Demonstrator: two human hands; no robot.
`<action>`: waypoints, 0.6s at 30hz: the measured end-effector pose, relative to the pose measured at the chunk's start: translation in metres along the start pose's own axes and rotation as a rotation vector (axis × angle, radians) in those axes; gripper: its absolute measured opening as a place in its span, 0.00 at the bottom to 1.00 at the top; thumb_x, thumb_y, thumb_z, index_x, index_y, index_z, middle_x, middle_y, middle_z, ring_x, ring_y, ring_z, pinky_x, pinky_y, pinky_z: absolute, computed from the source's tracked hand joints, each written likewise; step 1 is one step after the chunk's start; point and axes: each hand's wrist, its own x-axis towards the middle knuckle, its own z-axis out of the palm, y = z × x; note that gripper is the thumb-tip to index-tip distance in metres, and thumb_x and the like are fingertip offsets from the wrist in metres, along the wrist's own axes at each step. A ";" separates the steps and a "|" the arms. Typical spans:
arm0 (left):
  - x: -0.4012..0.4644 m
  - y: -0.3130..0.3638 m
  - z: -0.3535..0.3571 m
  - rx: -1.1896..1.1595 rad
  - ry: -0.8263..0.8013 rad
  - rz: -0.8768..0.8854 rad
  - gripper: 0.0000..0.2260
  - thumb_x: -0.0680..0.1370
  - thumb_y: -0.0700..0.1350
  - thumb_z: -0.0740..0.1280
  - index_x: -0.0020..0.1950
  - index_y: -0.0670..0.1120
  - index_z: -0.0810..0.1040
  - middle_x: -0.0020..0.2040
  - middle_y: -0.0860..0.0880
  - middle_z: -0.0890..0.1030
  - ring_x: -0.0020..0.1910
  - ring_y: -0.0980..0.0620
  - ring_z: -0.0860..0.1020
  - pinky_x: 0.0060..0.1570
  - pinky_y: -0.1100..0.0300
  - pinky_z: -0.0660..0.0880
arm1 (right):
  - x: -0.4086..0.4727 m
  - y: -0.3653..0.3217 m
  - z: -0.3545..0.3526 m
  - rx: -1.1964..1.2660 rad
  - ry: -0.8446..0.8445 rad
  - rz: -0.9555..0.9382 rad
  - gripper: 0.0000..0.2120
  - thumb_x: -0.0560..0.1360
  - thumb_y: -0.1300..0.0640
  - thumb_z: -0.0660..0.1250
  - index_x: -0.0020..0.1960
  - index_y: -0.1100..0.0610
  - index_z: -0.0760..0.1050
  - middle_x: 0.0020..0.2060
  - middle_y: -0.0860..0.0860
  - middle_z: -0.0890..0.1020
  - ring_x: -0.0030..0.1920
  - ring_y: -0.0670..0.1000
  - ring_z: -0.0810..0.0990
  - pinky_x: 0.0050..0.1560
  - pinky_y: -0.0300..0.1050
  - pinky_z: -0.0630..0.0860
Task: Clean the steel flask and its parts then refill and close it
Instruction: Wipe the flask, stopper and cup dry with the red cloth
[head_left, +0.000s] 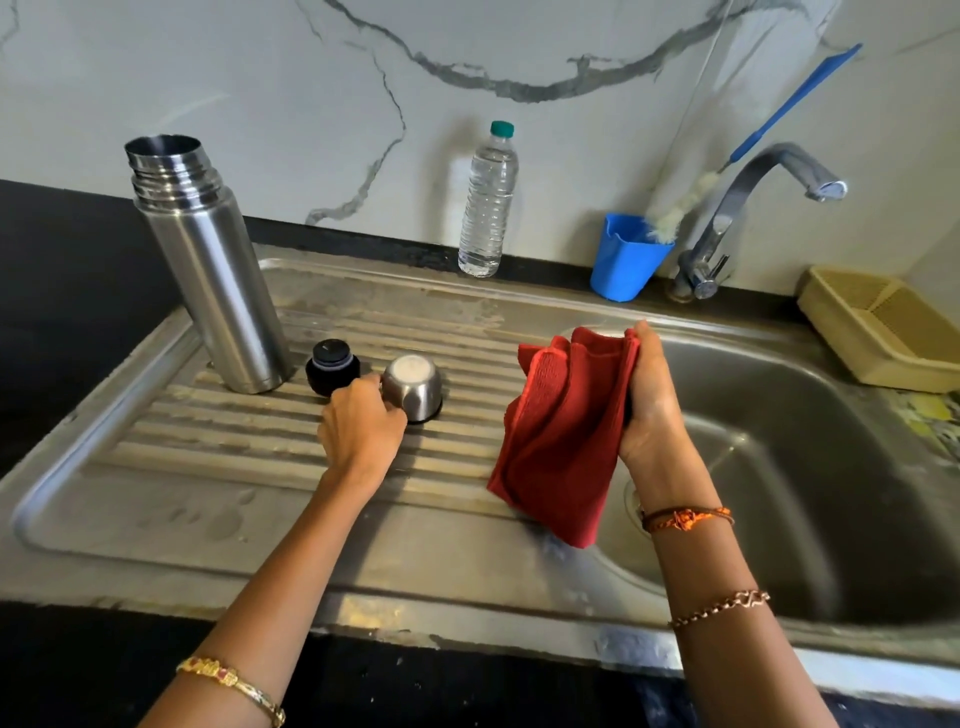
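1. Curling round the steel cup (414, 387) on the ribbed draining board (218, 499), the left hand (361, 428) grips it.
2. Gripping a red cloth (563, 431), the right hand (649, 400) is over the sink's edge.
3. At the cup's nine o'clock sits the black stopper (332, 365); at ten o'clock stands the open flask (205, 260).

Wall: you face a pale marble-look wall (260, 104) with grey veins running across it.
Counter: a black counter (62, 270) runs under the wall on your left and along the near edge.
Sink: a steel sink (810, 467) is set into the counter, its bowl to your right and its ribbed draining board (218, 467) to your left, dull with water marks.
Tap: a curved steel tap (748, 208) stands at the back behind the bowl.
Light: bright, even light falls on the wall and glints off the steel.
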 end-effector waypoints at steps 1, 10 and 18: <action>-0.003 0.002 -0.001 0.019 0.016 0.018 0.15 0.75 0.35 0.62 0.60 0.42 0.76 0.52 0.38 0.79 0.53 0.36 0.76 0.45 0.48 0.72 | -0.003 0.000 -0.001 -0.006 0.010 -0.009 0.30 0.77 0.37 0.52 0.57 0.61 0.77 0.45 0.58 0.84 0.46 0.55 0.82 0.47 0.46 0.78; -0.021 0.021 0.002 -0.196 0.297 0.708 0.16 0.69 0.35 0.65 0.57 0.38 0.77 0.48 0.41 0.82 0.42 0.41 0.80 0.42 0.54 0.77 | -0.035 -0.025 -0.016 -0.144 0.061 -0.407 0.06 0.70 0.68 0.69 0.43 0.58 0.78 0.29 0.47 0.83 0.31 0.44 0.81 0.37 0.36 0.80; -0.047 0.065 0.033 -0.611 -0.183 0.664 0.17 0.72 0.38 0.66 0.62 0.43 0.76 0.57 0.46 0.80 0.50 0.45 0.78 0.45 0.46 0.78 | -0.056 -0.029 -0.026 -0.375 0.217 -0.692 0.23 0.66 0.76 0.61 0.52 0.55 0.79 0.39 0.52 0.82 0.39 0.49 0.81 0.44 0.43 0.79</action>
